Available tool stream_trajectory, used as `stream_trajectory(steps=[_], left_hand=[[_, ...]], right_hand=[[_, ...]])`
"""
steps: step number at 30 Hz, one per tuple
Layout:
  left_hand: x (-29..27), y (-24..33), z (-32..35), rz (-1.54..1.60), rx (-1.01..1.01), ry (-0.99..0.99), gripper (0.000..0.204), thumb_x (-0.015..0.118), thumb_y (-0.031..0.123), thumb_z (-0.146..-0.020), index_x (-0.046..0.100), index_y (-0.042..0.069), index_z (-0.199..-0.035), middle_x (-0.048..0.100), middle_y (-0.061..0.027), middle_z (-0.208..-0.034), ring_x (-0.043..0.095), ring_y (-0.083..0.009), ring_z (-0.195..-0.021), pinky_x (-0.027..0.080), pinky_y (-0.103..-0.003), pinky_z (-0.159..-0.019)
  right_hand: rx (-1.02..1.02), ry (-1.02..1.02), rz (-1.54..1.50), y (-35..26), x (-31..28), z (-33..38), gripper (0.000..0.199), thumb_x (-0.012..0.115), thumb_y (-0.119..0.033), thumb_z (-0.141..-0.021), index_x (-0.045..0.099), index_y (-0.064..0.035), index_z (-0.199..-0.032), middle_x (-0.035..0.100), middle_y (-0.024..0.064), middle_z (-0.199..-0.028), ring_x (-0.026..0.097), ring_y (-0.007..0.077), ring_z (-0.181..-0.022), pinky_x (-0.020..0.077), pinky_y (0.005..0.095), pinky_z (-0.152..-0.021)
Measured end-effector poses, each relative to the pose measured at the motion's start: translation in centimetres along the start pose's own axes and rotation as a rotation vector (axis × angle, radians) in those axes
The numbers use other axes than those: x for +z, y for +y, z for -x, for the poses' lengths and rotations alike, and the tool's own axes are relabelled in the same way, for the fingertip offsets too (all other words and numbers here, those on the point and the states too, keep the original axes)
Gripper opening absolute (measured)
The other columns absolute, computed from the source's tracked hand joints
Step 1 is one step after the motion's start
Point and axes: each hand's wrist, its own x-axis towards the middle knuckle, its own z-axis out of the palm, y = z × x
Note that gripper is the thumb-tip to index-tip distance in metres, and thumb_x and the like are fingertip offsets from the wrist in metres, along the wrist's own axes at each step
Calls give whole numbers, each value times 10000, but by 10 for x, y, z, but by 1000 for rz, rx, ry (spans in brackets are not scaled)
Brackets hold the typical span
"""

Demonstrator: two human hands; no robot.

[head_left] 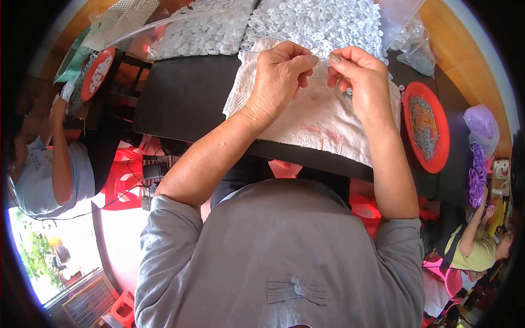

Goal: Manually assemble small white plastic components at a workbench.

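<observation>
The left hand (pixel 279 76) and right hand (pixel 358 76) are held together over a white towel (pixel 317 117) on the dark counter (pixel 186 98); their fingers are pinched, but what is gripped cannot be told; white rings (pixel 317 24) are heaped just beyond; a red plate (pixel 426 127) sits right.

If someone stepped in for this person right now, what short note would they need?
Left hand: fingertips pinched, apparently on a tiny piece too small to tell.
Right hand: pinched the same way, facing the left over the white cloth towel.
Heap of small white plastic rings: behind the hands.
Red round tray of small metal springs: to the right.
Done and left: finished pieces cannot be told apart; the heap remains large.
</observation>
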Motion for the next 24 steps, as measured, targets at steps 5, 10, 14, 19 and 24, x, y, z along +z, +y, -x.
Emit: stream_trajectory(steps=[5,10,14,19,24], left_hand=[[-1,-1,-1,-4,4,-6,137,636,118,-857,604,-13,-836,571,-16,-658,511,-57,-534,394,-200,-441],[0,-1,0,0,11,-11,133,635,103,-850,602,-23,-823,567,-23,-657,510,-70,-537,413,-214,-476],[1,-1,0,-29,35,0,129,633,93,-844,605,-30,-820,568,-26,-663,507,-75,-540,424,-221,-492],[3,-1,2,-113,72,-6,121,635,90,-840,609,-26,-818,571,-27,-667,507,-77,-543,427,-225,-492],[2,-2,0,-25,25,-24,136,637,120,-861,632,-15,-849,574,-17,-652,502,-59,-520,357,-200,-418]], right_hand=[[-26,-5,12,0,-1,0,146,622,-141,-891,655,-2,-920,626,20,-726,565,87,-611,361,191,-545],[-20,-33,36,-1,-2,0,141,617,-136,-890,655,-4,-923,626,22,-716,568,86,-608,360,194,-544],[-18,-34,35,-1,-3,0,143,614,-136,-892,655,-4,-927,629,23,-719,572,87,-610,362,194,-543],[20,-80,12,-1,-1,1,153,616,-150,-896,656,-6,-929,629,25,-723,574,94,-605,365,196,-532],[29,-89,-12,0,-2,0,165,614,-169,-908,655,-10,-924,624,26,-726,575,103,-601,368,201,-527]])
